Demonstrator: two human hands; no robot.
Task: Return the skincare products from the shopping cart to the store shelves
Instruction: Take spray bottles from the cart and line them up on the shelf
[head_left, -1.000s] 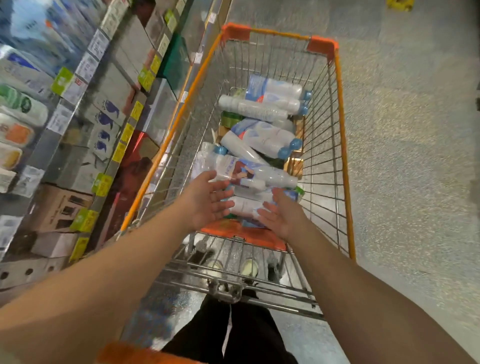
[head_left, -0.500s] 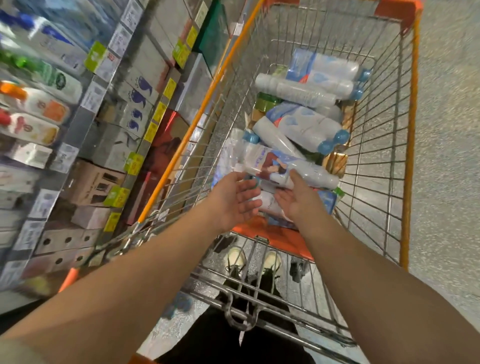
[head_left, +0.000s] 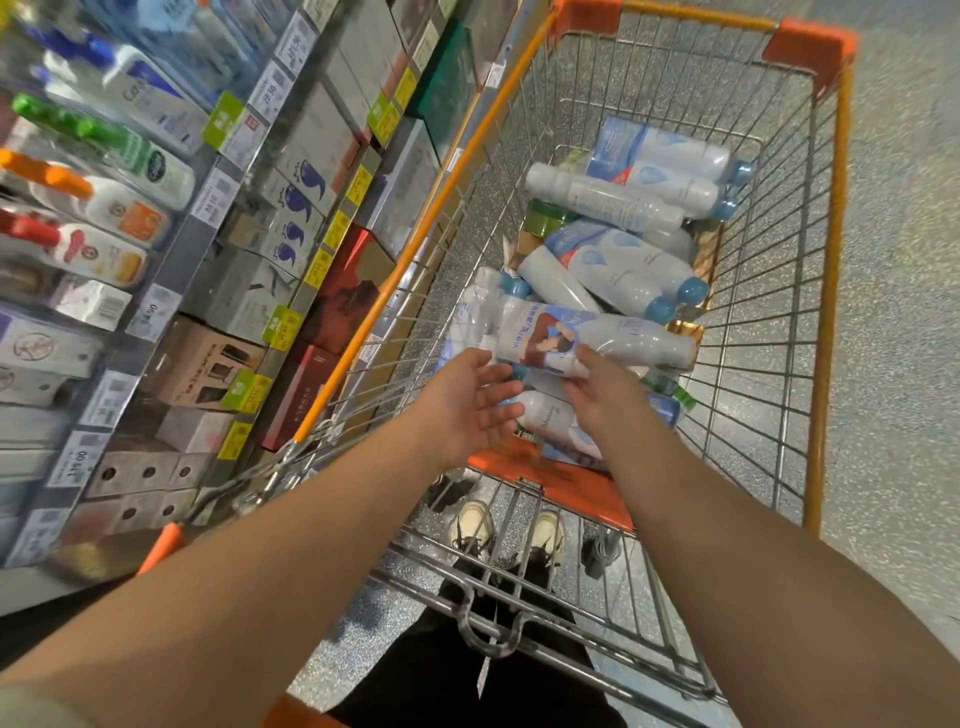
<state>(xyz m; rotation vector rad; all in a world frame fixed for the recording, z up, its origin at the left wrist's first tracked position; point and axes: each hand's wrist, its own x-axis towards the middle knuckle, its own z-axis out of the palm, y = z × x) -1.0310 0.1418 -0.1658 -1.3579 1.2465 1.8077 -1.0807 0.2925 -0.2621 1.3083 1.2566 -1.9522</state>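
Reaching into the cart (head_left: 826, 218), right hand (head_left: 605, 397) pinches wrapped bottles (head_left: 582, 338); left hand (head_left: 467, 408) open beside shelves (head_left: 218, 218).

Speckled grey floor (head_left: 898, 291) spreads to the right of the fingers; store shelves (head_left: 171, 270) with yellow price tags (head_left: 283, 327) stand left

Down on the near side, a pair of cream lace-up shoes (head_left: 474, 525) stands on the speckled grey floor (head_left: 893, 364), with black trousers (head_left: 441, 675) above them in the frame. Over on the left, white bottles lie in a row: one green-capped (head_left: 124, 148), one orange-capped (head_left: 98, 200), one red-capped (head_left: 78, 249). Just right of them are white cartons with blue swirl marks (head_left: 296, 208), then a dark red box (head_left: 348, 291). Farther off sits a dark green box (head_left: 447, 88). Yellow-green price tags (head_left: 283, 327) run along the edges.
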